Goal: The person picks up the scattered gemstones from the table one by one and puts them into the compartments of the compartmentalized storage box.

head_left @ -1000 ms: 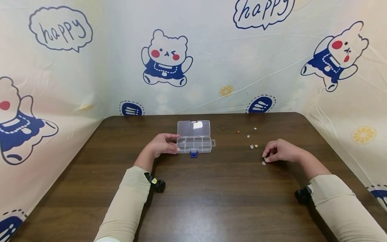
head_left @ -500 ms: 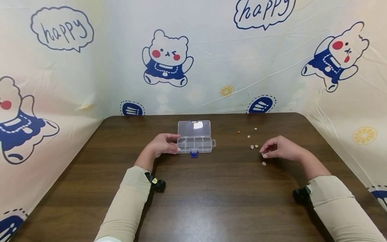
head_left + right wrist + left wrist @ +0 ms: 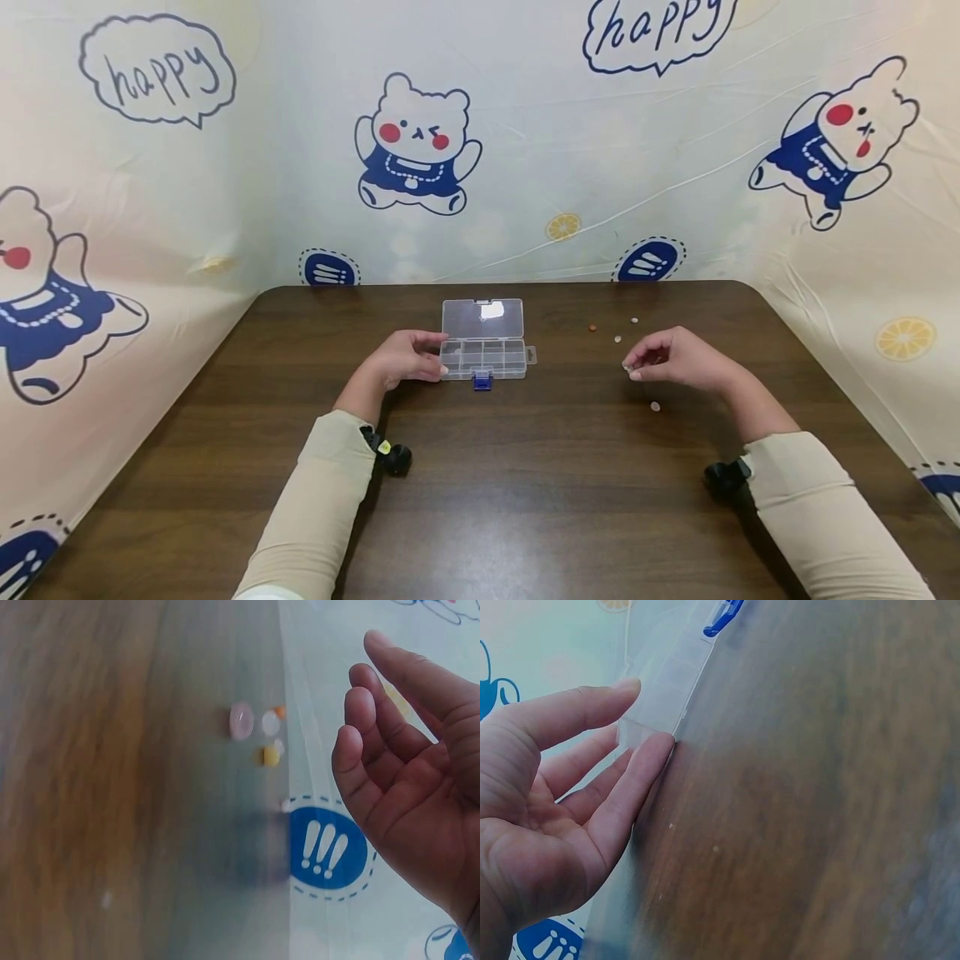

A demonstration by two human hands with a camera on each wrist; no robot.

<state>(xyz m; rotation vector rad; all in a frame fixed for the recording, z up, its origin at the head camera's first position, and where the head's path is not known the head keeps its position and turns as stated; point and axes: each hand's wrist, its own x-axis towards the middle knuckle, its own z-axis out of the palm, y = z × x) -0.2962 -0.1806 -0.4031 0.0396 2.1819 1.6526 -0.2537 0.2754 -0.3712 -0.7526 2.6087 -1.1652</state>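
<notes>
A clear plastic compartment box (image 3: 504,360) lies on the brown table with its lid (image 3: 468,319) raised and its blue latch (image 3: 482,382) facing front. My left hand (image 3: 401,358) grips its left end between thumb and fingers, as the left wrist view also shows. My right hand (image 3: 682,358) has thumb and forefinger together on a small pale pebble (image 3: 627,367), over the spot of a white and a yellow pebble. In the right wrist view the yellow pebble (image 3: 271,755) and a pinkish one (image 3: 241,721) show on the table, beside my curled fingers.
An orange pebble (image 3: 592,328) and white pebbles (image 3: 617,339) lie beyond my right hand, right of the box. Another pale pebble (image 3: 655,407) lies nearer me. Behind the table's back edge hangs a printed cloth (image 3: 517,167).
My right hand has lifted a pebble from beside the nearest one and moved left and away, now overlapping the white and yellow pair. My left hand and the box stay put.
</notes>
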